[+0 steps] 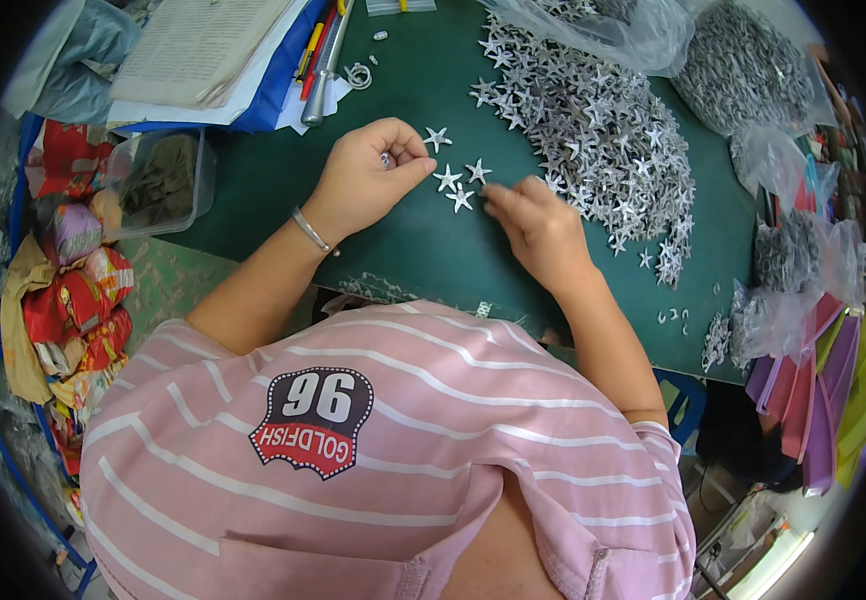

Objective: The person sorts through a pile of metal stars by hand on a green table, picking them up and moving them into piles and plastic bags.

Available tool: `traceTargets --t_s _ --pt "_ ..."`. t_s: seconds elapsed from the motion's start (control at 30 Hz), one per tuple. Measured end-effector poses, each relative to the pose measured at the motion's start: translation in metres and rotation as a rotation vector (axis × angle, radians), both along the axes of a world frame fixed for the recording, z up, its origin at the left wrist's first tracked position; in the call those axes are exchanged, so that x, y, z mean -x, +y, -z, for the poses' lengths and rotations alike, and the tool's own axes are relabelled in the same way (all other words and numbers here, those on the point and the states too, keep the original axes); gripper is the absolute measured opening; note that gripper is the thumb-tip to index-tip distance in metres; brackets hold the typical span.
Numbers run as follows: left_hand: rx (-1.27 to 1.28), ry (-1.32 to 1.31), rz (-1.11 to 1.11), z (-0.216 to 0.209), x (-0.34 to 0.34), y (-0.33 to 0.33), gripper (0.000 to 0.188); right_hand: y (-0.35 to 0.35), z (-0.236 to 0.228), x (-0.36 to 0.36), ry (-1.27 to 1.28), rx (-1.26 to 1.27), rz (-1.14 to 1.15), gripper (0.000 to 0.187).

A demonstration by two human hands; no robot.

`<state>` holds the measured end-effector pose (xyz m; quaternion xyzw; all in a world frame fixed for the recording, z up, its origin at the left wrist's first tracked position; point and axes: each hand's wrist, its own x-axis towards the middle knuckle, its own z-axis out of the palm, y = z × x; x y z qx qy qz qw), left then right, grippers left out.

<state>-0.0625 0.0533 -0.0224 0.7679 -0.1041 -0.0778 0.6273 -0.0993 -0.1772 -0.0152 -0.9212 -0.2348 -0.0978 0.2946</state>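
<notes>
My left hand (371, 172) is closed with thumb and fingers pinching a small silver piece (386, 159) above the green table mat (423, 250). My right hand (536, 225) rests flat on the mat, its fingertips touching the loose silver star pieces (458, 185) lying between the two hands. One more star (438, 137) lies just beyond my left hand. A big heap of the same silver stars (598, 140) spreads to the right of my right hand. A thin bracelet (311, 231) circles my left wrist.
Clear plastic bags of silver parts (748, 65) sit at the back right and right edge (793, 255). A clear plastic tub (158, 180) stands at the left, papers (203, 45) and pens (318, 45) behind it. Coloured wrappers (78, 290) pile at the far left; coloured folders (823, 400) lean at the right.
</notes>
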Motion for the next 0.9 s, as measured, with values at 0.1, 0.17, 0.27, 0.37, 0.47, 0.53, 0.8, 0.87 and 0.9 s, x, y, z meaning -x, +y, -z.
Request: traceTargets --t_s 0.1,0.17,0.27,0.37,0.47,0.53,0.8,0.87,0.9 --pt "-0.278 -0.303 -0.005 -0.001 -0.015 -0.005 0.013 -0.011 -0.001 0.017 0.147 -0.085 0.008 0.014" --pt "-0.437 -0.415 -0.012 -0.004 -0.027 -0.011 0.016 -0.015 0.002 0.017 0.149 -0.123 0.062 0.013" --pt "-0.614 -0.356 0.087 0.009 -0.039 -0.012 0.015 -0.008 0.003 0.017 0.140 -0.111 0.093 0.012" --pt "-0.571 -0.365 0.126 0.012 -0.041 -0.011 0.014 -0.008 0.013 0.016 0.062 -0.093 0.073 0.010" --pt "-0.502 -0.418 0.110 0.014 -0.039 -0.009 0.015 -0.024 0.009 0.011 0.654 -0.734 0.113 0.005" --pt "-0.474 -0.414 0.087 0.012 -0.036 -0.012 0.016 -0.029 0.000 0.002 0.944 -1.440 -0.102 0.007" --pt "-0.604 -0.425 0.105 0.009 -0.032 -0.018 0.019 0.017 0.007 -0.022 0.076 0.032 0.039 0.013" --pt "-0.606 -0.430 0.132 0.013 -0.034 -0.014 0.020 0.018 0.005 -0.022 0.098 0.010 0.066 0.011" --pt "-0.607 -0.431 0.147 0.014 -0.034 -0.014 0.020 0.014 0.006 -0.022 0.113 -0.017 0.066 0.010"
